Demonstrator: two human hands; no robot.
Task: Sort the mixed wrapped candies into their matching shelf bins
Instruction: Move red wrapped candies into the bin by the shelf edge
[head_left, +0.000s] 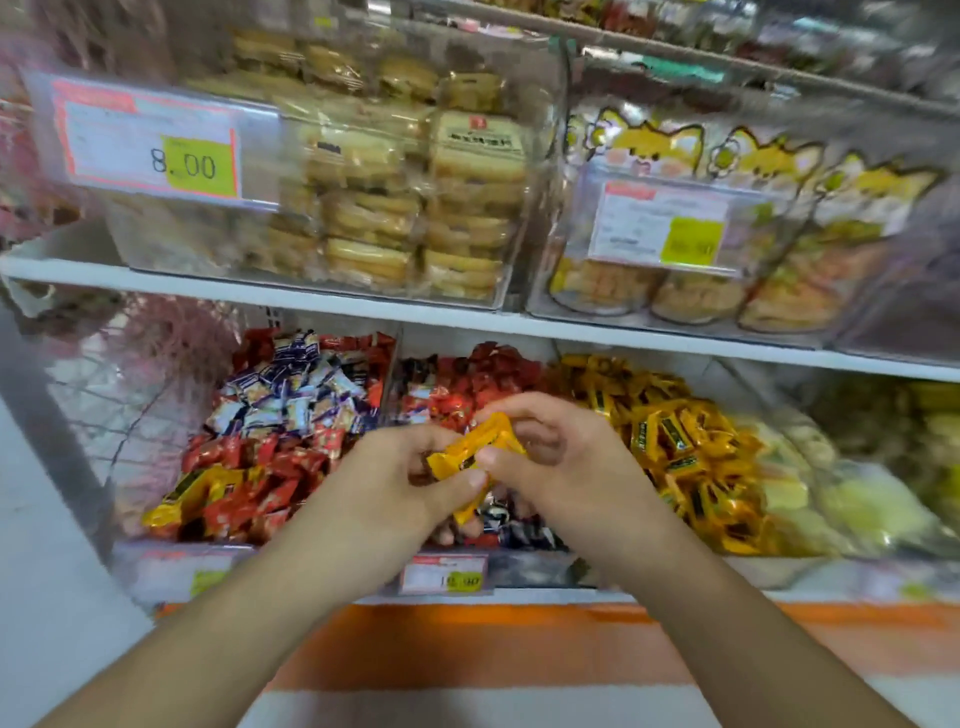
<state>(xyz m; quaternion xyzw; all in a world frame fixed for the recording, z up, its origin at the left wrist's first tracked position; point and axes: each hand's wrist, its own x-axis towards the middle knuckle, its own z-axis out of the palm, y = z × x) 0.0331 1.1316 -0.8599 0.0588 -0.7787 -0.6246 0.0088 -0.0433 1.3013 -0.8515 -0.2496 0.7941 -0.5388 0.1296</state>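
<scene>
Both hands meet over the middle bin of red candies (483, 374). My left hand (395, 478) and my right hand (550, 457) each pinch the same small bunch of yellow wrapped candies (467, 452) between thumb and fingers. The left bin (280, 431) holds blue-white and red candies, with a few yellow ones (192, 493) at its front left. To the right lies the bin of yellow candies (685, 441). My hands hide the front of the middle bin.
The upper shelf (311, 296) carries clear boxes of wrapped biscuits (395, 208) and cat-print snack bags (727, 234), close above the bins. Pale yellow sweets (841, 493) fill a bin at far right. Price tags (447, 574) line the front edge.
</scene>
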